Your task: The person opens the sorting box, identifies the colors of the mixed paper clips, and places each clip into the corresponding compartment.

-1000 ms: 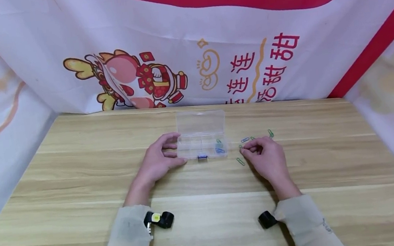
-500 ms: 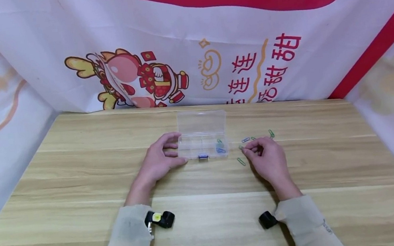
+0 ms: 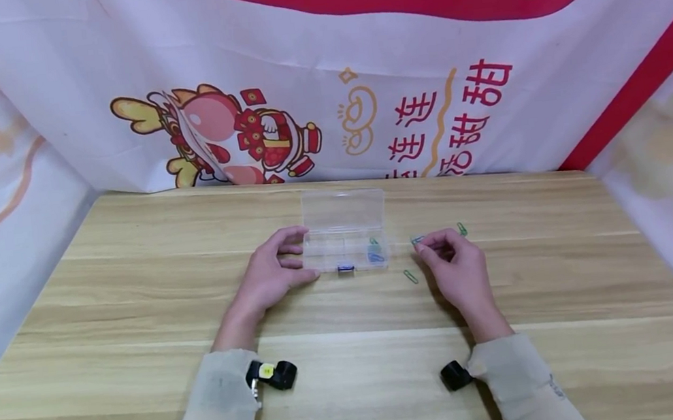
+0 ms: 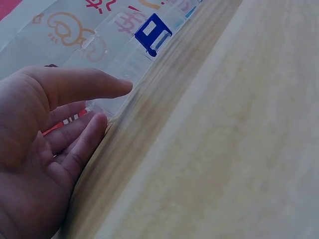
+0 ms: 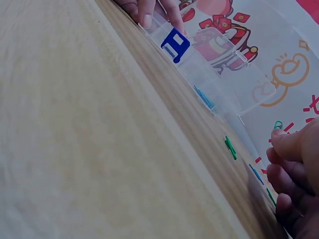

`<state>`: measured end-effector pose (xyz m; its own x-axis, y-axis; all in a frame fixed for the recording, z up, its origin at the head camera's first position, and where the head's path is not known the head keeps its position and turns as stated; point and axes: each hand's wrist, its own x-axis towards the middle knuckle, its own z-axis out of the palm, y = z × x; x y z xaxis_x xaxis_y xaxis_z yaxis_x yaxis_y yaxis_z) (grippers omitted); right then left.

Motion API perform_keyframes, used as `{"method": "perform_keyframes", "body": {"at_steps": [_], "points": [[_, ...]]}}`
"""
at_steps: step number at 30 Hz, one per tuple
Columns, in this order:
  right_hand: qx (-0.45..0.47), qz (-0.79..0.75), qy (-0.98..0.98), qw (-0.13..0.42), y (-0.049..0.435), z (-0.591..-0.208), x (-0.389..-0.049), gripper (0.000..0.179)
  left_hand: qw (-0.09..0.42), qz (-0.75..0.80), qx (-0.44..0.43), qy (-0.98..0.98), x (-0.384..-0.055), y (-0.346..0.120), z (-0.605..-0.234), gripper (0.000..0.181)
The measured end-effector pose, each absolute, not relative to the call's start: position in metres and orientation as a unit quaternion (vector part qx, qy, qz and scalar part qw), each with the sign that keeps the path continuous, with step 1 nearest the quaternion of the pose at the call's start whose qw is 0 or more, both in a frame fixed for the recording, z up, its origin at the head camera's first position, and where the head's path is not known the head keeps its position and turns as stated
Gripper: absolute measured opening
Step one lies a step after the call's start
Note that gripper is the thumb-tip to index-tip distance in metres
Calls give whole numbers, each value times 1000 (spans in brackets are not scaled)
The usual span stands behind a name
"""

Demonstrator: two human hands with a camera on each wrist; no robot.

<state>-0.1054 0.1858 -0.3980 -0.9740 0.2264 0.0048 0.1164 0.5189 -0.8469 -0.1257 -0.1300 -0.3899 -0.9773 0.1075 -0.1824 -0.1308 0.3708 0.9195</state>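
A clear plastic compartment box [image 3: 324, 259] stands on the table, its lid [image 3: 343, 211] raised and a blue latch [image 3: 345, 269] at its front. My left hand [image 3: 270, 269] holds the box's left end, thumb along the front and fingers at the side. Blue and green paper clips [image 3: 375, 254] lie in the right-hand compartment. To the right of the box, my right hand [image 3: 455, 262] pinches a green paper clip [image 5: 278, 125] between thumb and forefinger, up off the table in the right wrist view.
Loose paper clips lie about my right hand: a green clip [image 3: 410, 277] at the front, another green clip [image 3: 462, 229] farther back, and a blue clip [image 5: 256, 174] under the fingers. A printed cloth [image 3: 222, 58] hangs behind the wooden table [image 3: 367, 385].
My right hand has lifted a green paper clip off the table and shifted slightly up and back. My left hand and the box have stayed put.
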Motion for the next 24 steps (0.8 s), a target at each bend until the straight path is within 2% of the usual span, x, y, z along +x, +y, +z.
{"method": "perform_keyframes", "body": {"at_steps": [7, 15, 24], "points": [[-88, 512, -853, 55, 183, -396, -108, 16, 101, 560, -4, 822, -126, -131, -391, 82], [-94, 532, -842, 16, 187, -387, -109, 19, 106, 564, -3, 819, -126, -129, -391, 82], [-99, 539, -837, 10, 185, -379, -110, 19, 104, 564, -5, 819, -126, -130, -390, 82]]}}
